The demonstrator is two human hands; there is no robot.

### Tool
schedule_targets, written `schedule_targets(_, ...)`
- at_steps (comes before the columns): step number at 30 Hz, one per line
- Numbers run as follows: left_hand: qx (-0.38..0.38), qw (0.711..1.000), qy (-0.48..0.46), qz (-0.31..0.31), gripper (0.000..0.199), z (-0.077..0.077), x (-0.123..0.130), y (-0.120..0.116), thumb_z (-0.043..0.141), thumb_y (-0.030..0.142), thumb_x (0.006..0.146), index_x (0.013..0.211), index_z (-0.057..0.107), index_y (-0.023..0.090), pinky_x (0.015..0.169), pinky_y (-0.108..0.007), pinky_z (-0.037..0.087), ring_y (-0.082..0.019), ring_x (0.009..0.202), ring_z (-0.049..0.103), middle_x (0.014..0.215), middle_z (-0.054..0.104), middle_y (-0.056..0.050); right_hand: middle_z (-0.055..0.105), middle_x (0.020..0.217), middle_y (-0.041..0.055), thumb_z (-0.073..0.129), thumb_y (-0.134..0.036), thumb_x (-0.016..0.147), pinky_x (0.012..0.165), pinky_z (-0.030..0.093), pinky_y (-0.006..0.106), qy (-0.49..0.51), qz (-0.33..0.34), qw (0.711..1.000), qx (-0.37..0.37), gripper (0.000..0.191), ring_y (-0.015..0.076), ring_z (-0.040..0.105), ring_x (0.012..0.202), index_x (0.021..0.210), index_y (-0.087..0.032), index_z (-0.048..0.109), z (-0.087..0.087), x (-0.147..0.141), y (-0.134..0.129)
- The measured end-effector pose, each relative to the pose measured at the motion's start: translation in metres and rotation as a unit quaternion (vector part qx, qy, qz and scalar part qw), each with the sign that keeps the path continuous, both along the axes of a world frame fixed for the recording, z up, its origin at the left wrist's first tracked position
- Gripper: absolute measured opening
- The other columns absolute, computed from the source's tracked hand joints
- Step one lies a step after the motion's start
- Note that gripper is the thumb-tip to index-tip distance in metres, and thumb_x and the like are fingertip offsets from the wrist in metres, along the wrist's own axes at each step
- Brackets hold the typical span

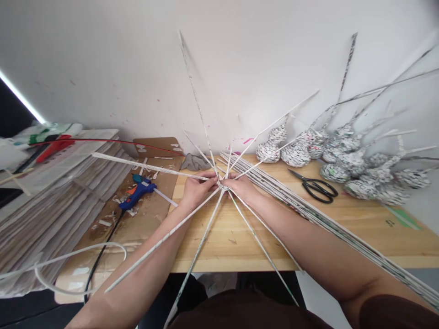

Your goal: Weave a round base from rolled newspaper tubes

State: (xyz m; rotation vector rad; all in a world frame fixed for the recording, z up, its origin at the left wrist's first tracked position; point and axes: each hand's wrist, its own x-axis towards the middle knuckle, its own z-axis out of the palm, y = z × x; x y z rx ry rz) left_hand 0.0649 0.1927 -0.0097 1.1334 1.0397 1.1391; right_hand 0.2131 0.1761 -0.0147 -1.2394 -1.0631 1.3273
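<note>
A star-shaped weave of rolled paper sticks (223,186) is held above the wooden table (226,233), its long sticks fanning out in all directions. My left hand (201,188) pinches the small woven centre from the left, thumb and fingers pressed together. From the right, my right hand (242,186) grips the same centre, its thumb close to the left one. The fingertips partly cover the centre. Several sticks pass over or beside my forearms.
Black scissors (317,186) and a bundle of paper sticks (298,201) lie on the right. Several woven paper gourds (295,153) stand by the wall. At left are a blue glue gun (139,194) on cardboard and a stack of newspapers (51,205).
</note>
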Motion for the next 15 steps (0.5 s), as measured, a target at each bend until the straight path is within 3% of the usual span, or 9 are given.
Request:
schedule_targets(5, -0.023, 0.999, -0.024, 0.008, 0.04, 0.0, 0.001, 0.001, 0.087, 0.033, 0.049, 0.08, 0.073, 0.012, 0.063, -0.029, 0.056, -0.015, 0.058, 0.063, 0.068, 0.07, -0.004, 0.061, 0.048, -0.0001, 0.07, -0.027, 0.061, 0.038, 0.038, 0.023, -0.039, -0.009, 0.999, -0.008, 0.014, 0.0127, 0.054, 0.042, 0.057, -0.017, 0.061, -0.001, 0.0, 0.0)
schedule_targets(10, -0.008, 0.999, -0.012, -0.039, 0.042, -0.011, -0.002, 0.005, 0.086, 0.031, 0.052, 0.088, 0.073, 0.014, 0.069, -0.028, 0.055, -0.017, 0.066, 0.067, 0.075, 0.072, -0.005, 0.061, 0.048, -0.0012, 0.07, -0.027, 0.061, 0.039, 0.039, 0.022, -0.037, -0.03, 0.999, 0.009, 0.019, 0.012, 0.054, 0.042, 0.054, -0.018, 0.055, -0.001, -0.002, -0.002)
schedule_targets(15, -0.027, 0.999, -0.005, -0.019, 0.041, -0.016, -0.002, 0.005, 0.085, 0.028, 0.053, 0.09, 0.073, 0.015, 0.073, -0.029, 0.054, -0.02, 0.072, 0.069, 0.079, 0.074, -0.006, 0.061, 0.049, -0.0015, 0.072, -0.028, 0.061, 0.04, 0.039, 0.023, -0.03, -0.031, 0.999, 0.022, 0.021, 0.0131, 0.056, 0.044, 0.054, -0.019, 0.055, -0.003, 0.0, -0.001)
